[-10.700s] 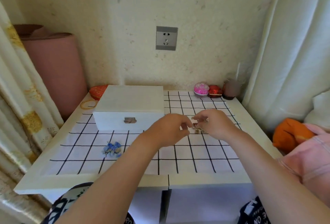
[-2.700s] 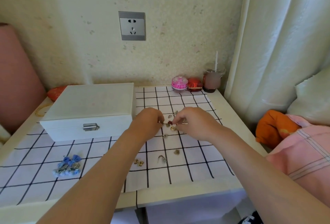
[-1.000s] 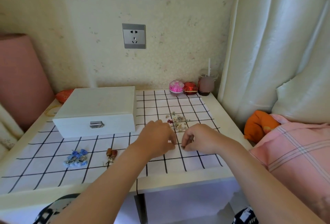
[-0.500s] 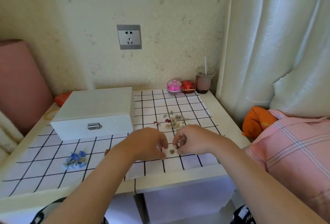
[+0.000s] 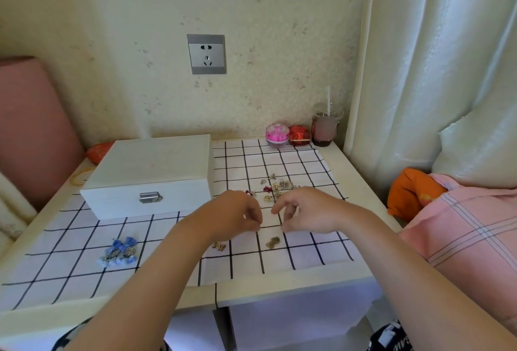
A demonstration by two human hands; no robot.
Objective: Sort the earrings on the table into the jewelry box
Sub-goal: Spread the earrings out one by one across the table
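Observation:
A closed white jewelry box (image 5: 151, 174) with a metal clasp stands on the left of the checked cloth (image 5: 307, 250). A loose pile of small earrings (image 5: 277, 188) lies right of the box. A gold pair (image 5: 272, 242) and another small pair (image 5: 219, 245) lie near the front, with a blue flower pair (image 5: 120, 250) further left. My left hand (image 5: 235, 216) and my right hand (image 5: 305, 210) hover side by side just in front of the pile. The left fingertips are pinched together; the right fingers are loosely curled and apart. I see nothing in either hand.
At the back right stand a pink round case (image 5: 277, 133), a red case (image 5: 299, 135) and a cup with a straw (image 5: 324, 126). A yellow rubber band (image 5: 79, 175) lies behind the box. A white curtain (image 5: 419, 70) and an orange item (image 5: 411, 191) are on the right.
My hands were pinched together low over the cloth; they have lifted and drawn apart, and the gold pair now lies uncovered in front of them. The view has shifted slightly.

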